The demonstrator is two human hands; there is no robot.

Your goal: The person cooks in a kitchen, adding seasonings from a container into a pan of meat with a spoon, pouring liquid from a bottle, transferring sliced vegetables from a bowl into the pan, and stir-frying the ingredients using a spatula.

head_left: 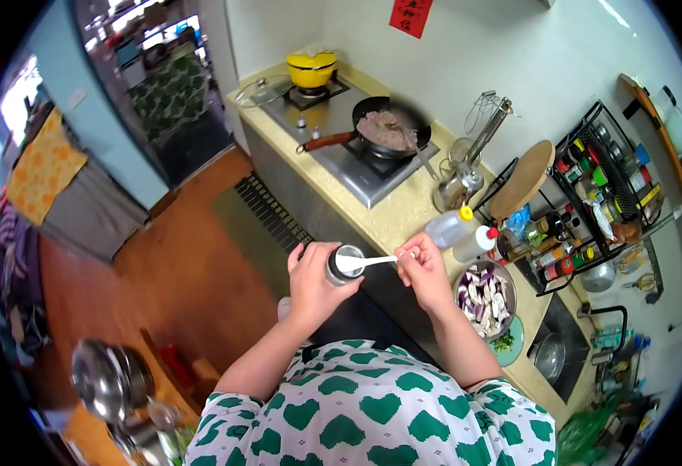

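Frame centre: left hand (315, 287) curled round jar (346, 279), right hand (425, 273) pinching white spoon (372, 262) at its mouth; meat (384, 132), upper centre, appears part-cooked; eggplant (482, 299) (right of centre) cut, seemingly uncooked.

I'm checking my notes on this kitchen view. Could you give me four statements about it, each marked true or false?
1. The left hand holds a dark-rimmed container. True.
2. The right hand holds a metal whisk. False: it holds a white spoon.
3. A pan of pinkish food sits on the stove. True.
4. The yellow pot stands in the sink. False: it stands on the stove.
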